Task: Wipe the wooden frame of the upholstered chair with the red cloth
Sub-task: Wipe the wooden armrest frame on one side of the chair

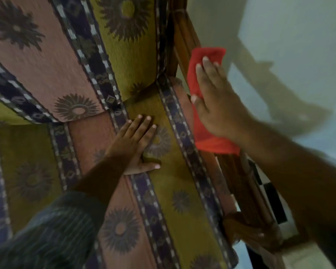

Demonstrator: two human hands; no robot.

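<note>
The upholstered chair fills the view, its seat cushion (182, 183) patterned in olive, pink and navy stripes with sunburst motifs. Its brown wooden frame (184, 35) runs down the right side as an armrest rail (239, 181). My right hand (215, 101) lies flat on the red cloth (204, 138), pressing it against the rail. The cloth hangs over the rail's inner side. My left hand (138, 144) rests palm down on the seat cushion, fingers spread, holding nothing.
The padded backrest (124, 45) rises at the top. A pale wall (289, 35) with my arm's shadow stands right of the frame. Black-and-white floor tiles (270, 195) show beyond the armrest. The armrest's rounded front end (241, 228) sits lower right.
</note>
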